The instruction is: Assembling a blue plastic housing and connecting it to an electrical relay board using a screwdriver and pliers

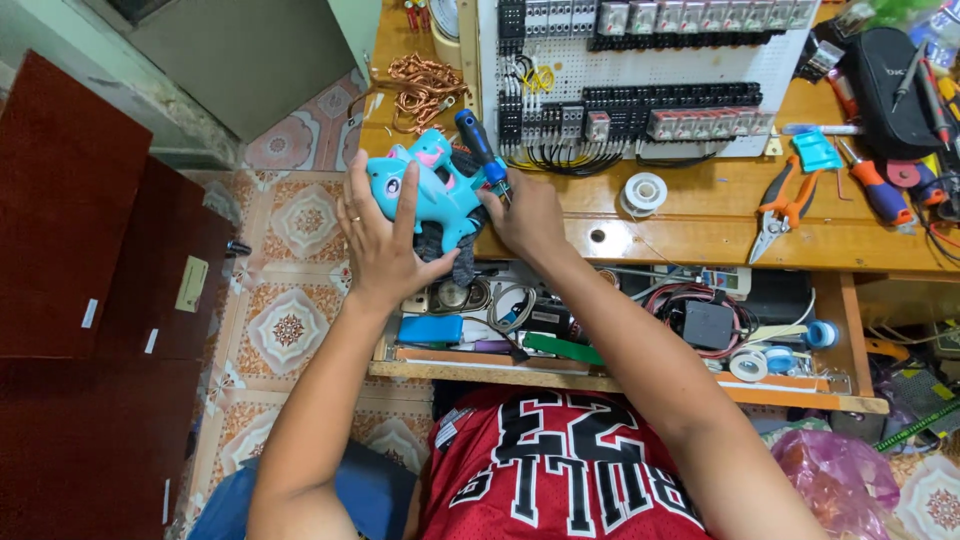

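left hand (385, 240) fingers spread, gripping blue toy (425, 190); right hand (528, 215) clasps blue-handled screwdriver (480, 148) against it.

Sleeveless red jersey (560, 470); blue shorts (365, 490)

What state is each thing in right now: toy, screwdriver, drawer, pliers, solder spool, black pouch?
Blue toy: held by left hand, lying on its side at the bench edge.
Screwdriver: gripped by right hand, tilted, tip end down at the toy.
Drawer: pulled open, full of parts.
Orange pliers: lying on the bench, handles spread.
Solder spool: lying flat.
Black pouch: whether zipped, cannot tell.
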